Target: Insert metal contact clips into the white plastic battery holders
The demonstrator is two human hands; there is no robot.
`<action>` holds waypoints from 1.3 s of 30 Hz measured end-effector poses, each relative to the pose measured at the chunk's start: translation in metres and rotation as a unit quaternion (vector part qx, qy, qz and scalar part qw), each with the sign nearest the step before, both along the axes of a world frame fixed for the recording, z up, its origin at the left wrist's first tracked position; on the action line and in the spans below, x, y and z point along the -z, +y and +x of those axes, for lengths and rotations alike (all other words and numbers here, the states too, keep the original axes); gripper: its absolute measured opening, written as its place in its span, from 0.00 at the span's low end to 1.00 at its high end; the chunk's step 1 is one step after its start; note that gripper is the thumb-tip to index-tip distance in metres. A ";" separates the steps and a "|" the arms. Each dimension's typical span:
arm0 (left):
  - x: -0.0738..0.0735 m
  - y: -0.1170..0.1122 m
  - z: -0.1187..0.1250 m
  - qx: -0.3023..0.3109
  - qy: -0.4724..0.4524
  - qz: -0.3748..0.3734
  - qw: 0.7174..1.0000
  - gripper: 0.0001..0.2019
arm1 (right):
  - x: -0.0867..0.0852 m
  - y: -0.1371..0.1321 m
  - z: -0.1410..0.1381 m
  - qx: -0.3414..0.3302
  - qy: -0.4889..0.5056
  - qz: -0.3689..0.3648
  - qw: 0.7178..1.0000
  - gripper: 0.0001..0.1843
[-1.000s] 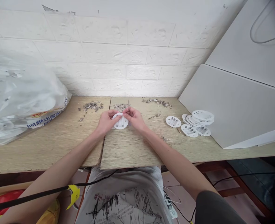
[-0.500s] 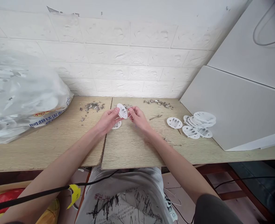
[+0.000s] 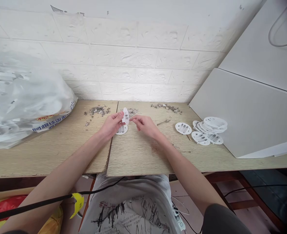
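My left hand pinches a white oval plastic plate with slots, tilted nearly edge-on above the table. Just right of the plate, my right hand has thumb and forefinger pressed together; whatever sits between them is too small to make out. Under the held plate, another white slotted plate lies flat on the table, partly covered by my left fingers. Behind my hands is a pile of small metal pieces.
More metal bits lie in a left pile and a right pile. A thin rod rests nearby. Several white plates are stacked beside a grey panel. A bulging plastic bag stands at the left.
The held plate has turned from facing me more broadly to nearly edge-on. My right hand has shifted slightly downward and away from the plate's edge.
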State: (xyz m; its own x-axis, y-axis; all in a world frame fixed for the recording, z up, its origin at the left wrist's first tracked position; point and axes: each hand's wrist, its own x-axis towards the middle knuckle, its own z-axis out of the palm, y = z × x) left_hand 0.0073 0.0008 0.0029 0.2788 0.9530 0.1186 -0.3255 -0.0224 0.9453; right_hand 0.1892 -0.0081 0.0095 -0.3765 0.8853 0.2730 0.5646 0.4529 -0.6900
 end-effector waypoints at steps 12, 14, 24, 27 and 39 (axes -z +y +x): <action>0.002 -0.003 0.003 0.004 0.018 -0.006 1.000 0.17 | 0.000 -0.003 -0.002 0.018 -0.040 0.013 0.999 0.15; 0.002 -0.003 0.003 0.000 0.017 -0.009 1.000 0.17 | 0.000 -0.003 -0.002 0.018 -0.042 0.017 0.999 0.15; 0.003 -0.004 0.004 -0.008 0.035 -0.012 0.999 0.18 | -0.003 -0.011 -0.008 0.087 -0.186 0.088 0.975 0.16; 0.003 -0.005 0.004 -0.012 0.037 -0.015 0.999 0.19 | -0.004 -0.015 -0.009 0.094 -0.249 0.106 0.958 0.17; 0.004 -0.009 0.008 -0.043 0.069 -0.027 0.996 0.21 | -0.005 -0.018 -0.011 0.085 -0.336 0.125 0.930 0.16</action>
State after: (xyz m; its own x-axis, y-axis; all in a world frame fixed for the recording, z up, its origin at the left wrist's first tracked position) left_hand 0.0155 -0.0078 -0.0011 0.2058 0.9780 0.0324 -0.1919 0.0078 0.9814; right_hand 0.1778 -0.0262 0.0143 -0.3975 0.8878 0.2319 0.9078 0.4173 -0.0419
